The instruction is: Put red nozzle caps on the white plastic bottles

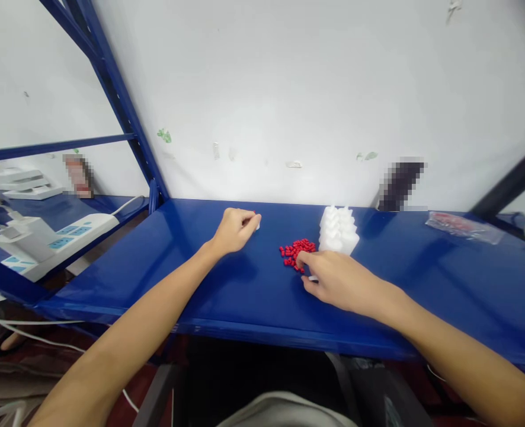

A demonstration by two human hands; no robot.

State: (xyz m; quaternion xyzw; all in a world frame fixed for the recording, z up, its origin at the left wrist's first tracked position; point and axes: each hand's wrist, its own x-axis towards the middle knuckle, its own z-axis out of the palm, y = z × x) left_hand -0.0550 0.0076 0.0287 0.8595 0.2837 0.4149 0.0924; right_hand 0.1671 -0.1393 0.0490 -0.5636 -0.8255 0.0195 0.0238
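Observation:
Closed in a fist above the blue tabletop (262,296), my left hand (236,230) has a bit of white and a bit of red showing at its fingertips; the rest of what it holds is hidden. My right hand (336,277) is bent over the near edge of a pile of small red cylindrical pieces (301,248). A small white piece (313,278) shows between its thumb and fingers, mostly covered, while the index finger is at the red pieces. Just behind the right hand stands a white block of stacked, jagged-edged parts (339,228).
A clear plastic bag with red contents (460,226) lies at the right. A dark, pixelated phone-like object (400,185) leans on the white wall (289,89). Left of the blue metal frame (124,107) is a white power strip (73,237) with plugs and cables.

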